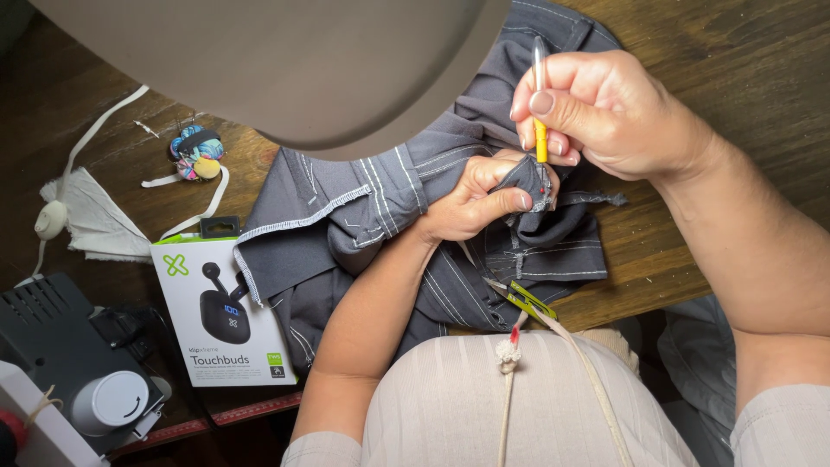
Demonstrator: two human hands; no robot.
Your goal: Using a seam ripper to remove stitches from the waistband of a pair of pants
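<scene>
A dark grey striped garment (363, 216) lies bunched on a wooden table (709, 60). My left hand (471, 199) pinches a fold of the grey fabric between thumb and fingers. Just above it, my right hand (605, 108) grips a thin yellow-handled seam ripper (540, 130), its tip pointing down into the pinched fold. Both forearms reach up from the bottom of the view.
A white earbuds box (220, 303) lies at the left by the garment. A colourful pincushion (196, 154), white elastic strips and a white cloth (99, 220) sit farther left. Yellow-handled snips (519, 298) hang on a cord at my chest. A grey lamp shade (285, 60) covers the top.
</scene>
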